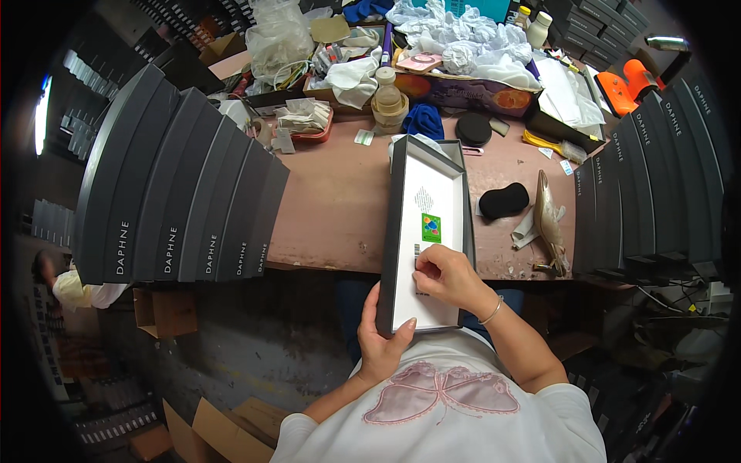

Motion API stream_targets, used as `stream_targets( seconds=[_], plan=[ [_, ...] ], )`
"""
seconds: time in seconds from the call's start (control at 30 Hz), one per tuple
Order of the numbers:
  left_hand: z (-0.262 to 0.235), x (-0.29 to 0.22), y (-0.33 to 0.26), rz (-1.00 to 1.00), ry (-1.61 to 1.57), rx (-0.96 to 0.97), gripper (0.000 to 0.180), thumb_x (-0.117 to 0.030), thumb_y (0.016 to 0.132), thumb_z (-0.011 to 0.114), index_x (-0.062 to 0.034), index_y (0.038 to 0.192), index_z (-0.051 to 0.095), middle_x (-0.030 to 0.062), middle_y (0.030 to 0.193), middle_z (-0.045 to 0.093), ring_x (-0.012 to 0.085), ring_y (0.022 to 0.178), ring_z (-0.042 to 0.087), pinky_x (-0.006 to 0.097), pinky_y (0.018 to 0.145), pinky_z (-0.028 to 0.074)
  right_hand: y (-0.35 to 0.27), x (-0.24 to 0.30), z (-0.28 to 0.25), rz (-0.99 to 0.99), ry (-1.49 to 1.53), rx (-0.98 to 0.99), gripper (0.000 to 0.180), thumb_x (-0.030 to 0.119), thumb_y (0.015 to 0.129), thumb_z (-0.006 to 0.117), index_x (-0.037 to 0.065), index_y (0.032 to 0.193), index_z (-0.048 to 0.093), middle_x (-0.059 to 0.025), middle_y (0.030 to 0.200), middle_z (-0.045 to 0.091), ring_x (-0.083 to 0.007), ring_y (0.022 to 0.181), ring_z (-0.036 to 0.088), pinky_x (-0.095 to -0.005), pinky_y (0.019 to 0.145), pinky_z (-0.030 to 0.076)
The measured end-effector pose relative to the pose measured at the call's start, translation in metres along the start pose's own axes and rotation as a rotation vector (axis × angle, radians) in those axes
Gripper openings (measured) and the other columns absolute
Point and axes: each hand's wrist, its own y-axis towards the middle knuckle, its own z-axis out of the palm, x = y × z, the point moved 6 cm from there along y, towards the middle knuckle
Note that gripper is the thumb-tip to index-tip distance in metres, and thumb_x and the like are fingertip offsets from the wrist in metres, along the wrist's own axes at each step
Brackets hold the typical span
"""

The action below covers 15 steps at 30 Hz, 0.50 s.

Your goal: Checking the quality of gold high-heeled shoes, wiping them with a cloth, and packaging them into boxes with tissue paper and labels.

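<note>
A: What would worry you here?

B: That near end. The open box (409,216) is at the centre of the frame, its lower end out past the edge of the table (332,208), and I'd say the left hand (382,343) does most of the steadying: thumb at the bottom rim, fingers gripping the lower left corner. If that grip slackened under a push from above, the box could tip toward the white shirt (440,432).

A: And the right hand (454,279)?

B: Curled over the white inside, fingertips bunched close to it. I can't tell whether anything is pinched there. The bracelet (492,310) might scuff so pale a surface if the wrist dropped.

A: How does the box look to you?

B: Long and shallow, dark grey outside, white within. There's a green sticker (431,228) with bright shapes about midway, a patch of fine grey marks (424,199) above it, and a barcode (417,250) just below, near the fingers.
</note>
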Motion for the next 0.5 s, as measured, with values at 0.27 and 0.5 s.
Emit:
stream_targets(
  seconds=[0.27, 0.5],
  plan=[
    [0.001, 0.001, 0.000, -0.002, -0.012, -0.003, 0.073, -0.015, 0.080, 0.068, 0.0035, 0.139, 0.029, 0.0130, 0.124, 0.051, 0.0165, 0.112, 0.051, 0.031, 0.097, 0.041, -0.002, -0.002, -0.001, -0.031, -0.006, -0.070, 0.012, 0.001, 0.075, 0.066, -0.001, 0.085, 0.061, -0.0106, 0.074, 0.060, -0.0177, 0.064, 0.062, -0.0283, 0.061, 0.051],
    [0.011, -0.005, 0.000, 0.046, -0.033, 0.026, 0.076, -0.016, 0.080, 0.071, 0.0017, 0.139, 0.026, 0.0138, 0.127, 0.047, 0.0184, 0.115, 0.049, 0.032, 0.098, 0.041, -0.013, 0.020, -0.005, -0.171, -0.230, -0.076, 0.012, 0.006, 0.076, 0.067, 0.000, 0.086, 0.062, -0.0118, 0.077, 0.061, -0.0264, 0.066, 0.062, -0.0333, 0.060, 0.051]
  ],
)
